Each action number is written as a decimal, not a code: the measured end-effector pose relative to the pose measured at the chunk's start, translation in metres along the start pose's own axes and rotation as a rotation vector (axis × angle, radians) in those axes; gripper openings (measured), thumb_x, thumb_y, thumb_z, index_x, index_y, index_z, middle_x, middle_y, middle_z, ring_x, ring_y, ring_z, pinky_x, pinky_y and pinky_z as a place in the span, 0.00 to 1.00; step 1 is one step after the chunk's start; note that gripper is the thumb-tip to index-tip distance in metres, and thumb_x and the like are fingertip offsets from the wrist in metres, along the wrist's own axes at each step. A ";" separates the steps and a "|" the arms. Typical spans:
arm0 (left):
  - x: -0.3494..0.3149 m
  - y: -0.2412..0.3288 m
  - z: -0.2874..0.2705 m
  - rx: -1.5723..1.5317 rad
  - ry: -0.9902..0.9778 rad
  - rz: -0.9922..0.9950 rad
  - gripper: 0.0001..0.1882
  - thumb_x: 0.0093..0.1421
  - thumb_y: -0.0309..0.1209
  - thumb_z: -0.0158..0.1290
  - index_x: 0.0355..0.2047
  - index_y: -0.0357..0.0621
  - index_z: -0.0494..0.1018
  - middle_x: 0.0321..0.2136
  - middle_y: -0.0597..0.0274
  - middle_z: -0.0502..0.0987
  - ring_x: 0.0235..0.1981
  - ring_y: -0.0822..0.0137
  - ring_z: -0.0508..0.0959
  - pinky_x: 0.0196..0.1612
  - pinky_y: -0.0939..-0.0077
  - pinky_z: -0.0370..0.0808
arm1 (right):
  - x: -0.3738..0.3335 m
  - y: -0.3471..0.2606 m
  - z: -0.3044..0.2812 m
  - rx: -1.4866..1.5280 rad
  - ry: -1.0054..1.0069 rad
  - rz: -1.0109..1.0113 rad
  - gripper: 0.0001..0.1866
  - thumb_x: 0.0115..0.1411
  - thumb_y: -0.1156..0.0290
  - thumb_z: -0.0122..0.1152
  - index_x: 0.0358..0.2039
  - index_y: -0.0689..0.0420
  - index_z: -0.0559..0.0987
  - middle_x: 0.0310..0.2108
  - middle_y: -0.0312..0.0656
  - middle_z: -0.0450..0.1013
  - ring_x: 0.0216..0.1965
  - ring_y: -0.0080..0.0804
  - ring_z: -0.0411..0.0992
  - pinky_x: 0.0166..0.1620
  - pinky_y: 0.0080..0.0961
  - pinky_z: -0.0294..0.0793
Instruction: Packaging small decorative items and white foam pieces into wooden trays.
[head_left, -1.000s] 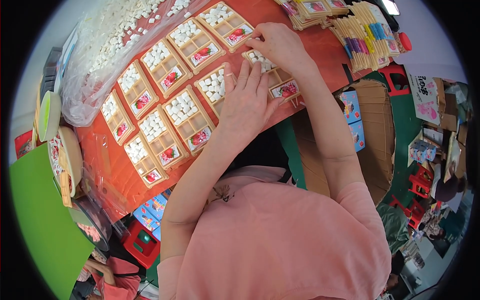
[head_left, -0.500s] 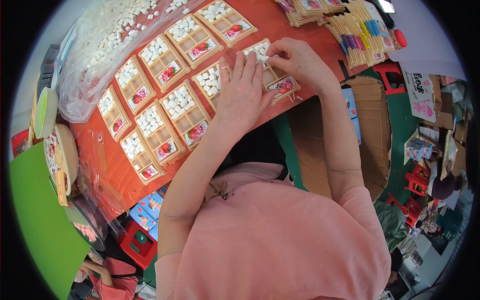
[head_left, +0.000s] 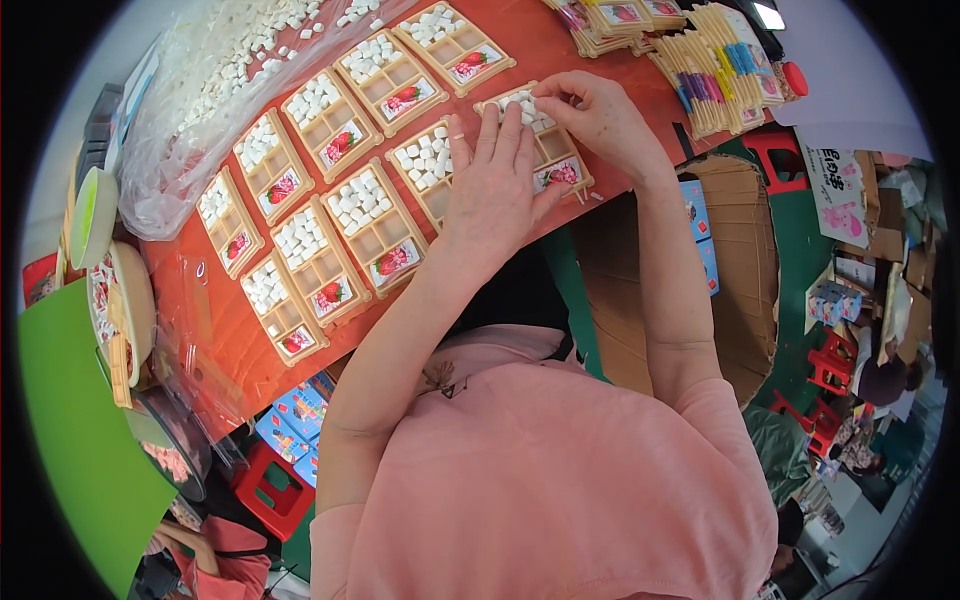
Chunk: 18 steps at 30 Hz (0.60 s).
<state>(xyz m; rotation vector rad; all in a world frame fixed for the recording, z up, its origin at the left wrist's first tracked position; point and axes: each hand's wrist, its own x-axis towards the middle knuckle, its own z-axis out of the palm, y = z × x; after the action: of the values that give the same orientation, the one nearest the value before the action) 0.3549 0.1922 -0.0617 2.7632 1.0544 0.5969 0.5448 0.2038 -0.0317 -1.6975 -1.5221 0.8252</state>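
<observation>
On the red table, my left hand (head_left: 490, 195) lies with outstretched fingers across the right-hand beige compartment tray (head_left: 552, 148). Its fingertips reach the small white marshmallow-like pieces (head_left: 520, 103) in the tray's far compartment. My right hand (head_left: 605, 122) is bent over the same compartment from the right, thumb and forefinger curled together at its edge. Whatever may be between those fingertips is too small to make out. A strawberry picture (head_left: 558, 175) shows in the tray's near corner. Just left, my left hand partly covers another filled tray (head_left: 437, 205).
Several similar trays (head_left: 345, 110) stand in two rows to the left. Behind them lies a clear plastic bag (head_left: 150, 190) with loose white pieces. Bundled sticks with coloured bands (head_left: 705, 85) are at the far right. A cardboard box (head_left: 740, 270) stands below the table's right edge.
My right hand has risen slightly from the white pieces, and the one seen at its fingertips no longer shows there. My left hand has shifted a little to the right and nearer me.
</observation>
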 end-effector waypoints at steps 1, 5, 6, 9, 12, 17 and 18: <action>-0.001 -0.001 0.001 -0.001 0.000 0.001 0.39 0.64 0.54 0.55 0.61 0.29 0.69 0.66 0.42 0.64 0.70 0.45 0.61 0.72 0.35 0.46 | -0.002 -0.001 0.000 -0.008 -0.004 -0.002 0.14 0.62 0.67 0.64 0.42 0.64 0.82 0.33 0.44 0.78 0.35 0.30 0.76 0.39 0.29 0.75; -0.003 0.000 0.003 0.022 -0.001 0.011 0.39 0.64 0.54 0.56 0.60 0.29 0.69 0.66 0.42 0.65 0.70 0.45 0.62 0.72 0.35 0.46 | 0.001 0.008 0.007 -0.337 0.004 -0.132 0.12 0.64 0.67 0.65 0.43 0.63 0.82 0.34 0.36 0.78 0.35 0.20 0.72 0.40 0.22 0.72; -0.003 0.000 0.002 0.029 -0.006 0.010 0.39 0.63 0.54 0.56 0.60 0.29 0.69 0.66 0.42 0.65 0.70 0.44 0.62 0.72 0.35 0.46 | 0.002 0.009 0.007 -0.261 0.022 -0.101 0.12 0.64 0.66 0.65 0.42 0.62 0.82 0.34 0.35 0.78 0.36 0.20 0.72 0.41 0.21 0.72; -0.003 0.002 -0.002 0.006 0.014 0.007 0.41 0.62 0.55 0.57 0.60 0.29 0.69 0.66 0.41 0.65 0.70 0.44 0.61 0.72 0.35 0.46 | 0.000 0.006 -0.002 -0.013 0.076 -0.011 0.12 0.65 0.66 0.65 0.42 0.62 0.82 0.35 0.33 0.78 0.36 0.19 0.73 0.42 0.20 0.72; 0.005 0.006 0.000 -0.015 0.008 0.055 0.43 0.62 0.58 0.55 0.61 0.28 0.69 0.66 0.39 0.64 0.70 0.43 0.61 0.72 0.35 0.46 | 0.000 0.008 -0.005 0.237 0.144 0.025 0.12 0.66 0.65 0.65 0.42 0.61 0.82 0.34 0.30 0.77 0.34 0.16 0.71 0.36 0.17 0.71; 0.012 0.007 0.006 -0.031 -0.033 0.049 0.48 0.61 0.65 0.50 0.61 0.28 0.69 0.66 0.38 0.64 0.71 0.43 0.58 0.71 0.35 0.46 | -0.005 0.003 -0.002 0.658 0.103 0.327 0.13 0.66 0.67 0.65 0.46 0.60 0.79 0.31 0.30 0.73 0.26 0.11 0.64 0.26 0.12 0.59; 0.011 0.006 0.006 -0.051 -0.041 0.044 0.49 0.60 0.66 0.50 0.61 0.28 0.69 0.67 0.38 0.63 0.71 0.43 0.57 0.72 0.35 0.46 | -0.003 0.005 -0.001 0.657 0.091 0.321 0.13 0.66 0.67 0.65 0.46 0.60 0.79 0.31 0.30 0.73 0.26 0.11 0.64 0.26 0.12 0.59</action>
<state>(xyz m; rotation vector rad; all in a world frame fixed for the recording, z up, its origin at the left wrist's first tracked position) 0.3685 0.1954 -0.0623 2.7489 0.9588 0.5615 0.5478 0.2001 -0.0356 -1.4548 -0.7874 1.2302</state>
